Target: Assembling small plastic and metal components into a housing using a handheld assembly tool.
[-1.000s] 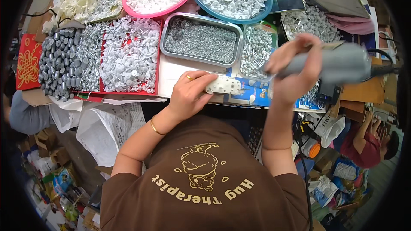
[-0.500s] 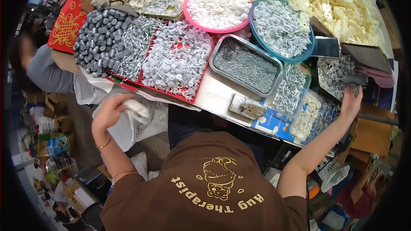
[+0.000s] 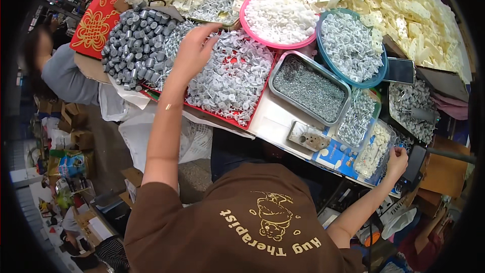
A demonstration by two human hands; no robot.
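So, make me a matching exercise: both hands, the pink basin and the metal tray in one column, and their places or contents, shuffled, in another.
1. Left hand
2. Right hand
3. Pink basin
4. Metal tray

A. Full of white plastic pieces
B. At the clear plastic tub
C. Holding fine silvery pieces
D. Over the red tray

Pairs: 1-D, 2-B, 3-A, 4-C

Grip of right hand [image 3: 397, 162] unclear; cream heap [image 3: 411, 25] cropped
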